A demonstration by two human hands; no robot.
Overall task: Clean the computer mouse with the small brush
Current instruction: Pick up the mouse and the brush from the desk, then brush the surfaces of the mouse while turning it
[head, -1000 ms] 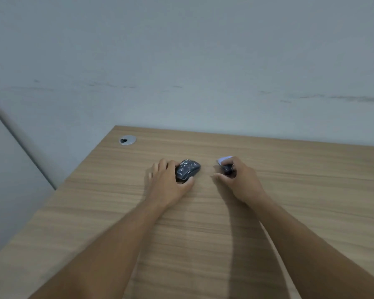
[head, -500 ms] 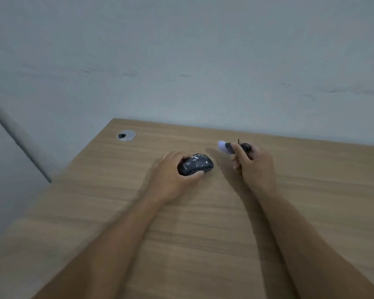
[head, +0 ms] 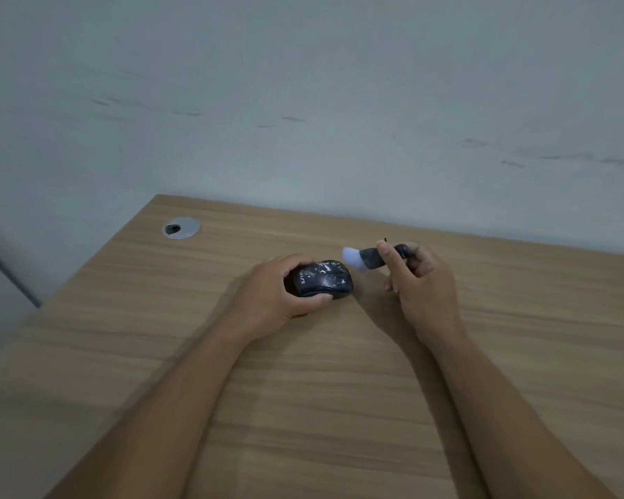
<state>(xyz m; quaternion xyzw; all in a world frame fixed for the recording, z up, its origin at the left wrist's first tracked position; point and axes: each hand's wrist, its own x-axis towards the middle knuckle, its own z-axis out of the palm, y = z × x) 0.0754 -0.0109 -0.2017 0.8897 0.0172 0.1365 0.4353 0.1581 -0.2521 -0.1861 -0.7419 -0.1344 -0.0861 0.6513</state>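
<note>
One computer mouse (head: 321,279), dark and speckled white, at frame centre, gripped by left hand (head: 278,293) over wooden surface (head: 339,390). One small brush (head: 370,257), pale bristles leftward beside mouse, pinched in right hand (head: 420,282). One metal grommet (head: 181,228) upper left.

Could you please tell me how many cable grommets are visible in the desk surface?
1. The silver cable grommet sits near the desk's far left corner, left of the hands; others may lie outside the view.
</note>
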